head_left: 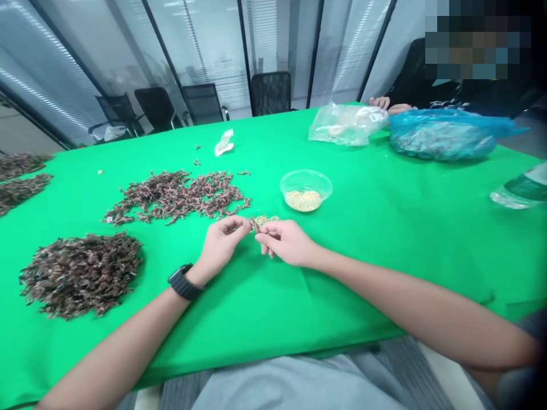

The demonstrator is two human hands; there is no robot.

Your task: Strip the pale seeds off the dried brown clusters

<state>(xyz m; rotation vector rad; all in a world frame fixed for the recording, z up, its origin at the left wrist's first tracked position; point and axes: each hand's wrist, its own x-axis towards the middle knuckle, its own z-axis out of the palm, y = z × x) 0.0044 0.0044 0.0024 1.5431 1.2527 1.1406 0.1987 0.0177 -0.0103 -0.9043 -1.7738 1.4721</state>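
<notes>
Table [384, 239] runs across the view. Both hands at its near middle: left hand [220, 242] and right hand [286, 242] side by side, fingertips meeting on one pod [255, 223]. Small seed heap [265, 218] on the table just behind the fingertips. Bowl [306, 189] behind that, slightly right, seeds in it. Spread pods [179, 196] behind the left hand. Dense heap [81, 273] near-left, well apart from the hands. Two more piles [21, 179] at the far left edge. Paper scrap [224, 142] behind the spread pods. Left bag [348, 122] and right bag [444, 134] touching, far right; another person's hands [387, 104] behind them. Bottle [519, 191] lying at the right edge. Chairs [270, 91] behind the table.
</notes>
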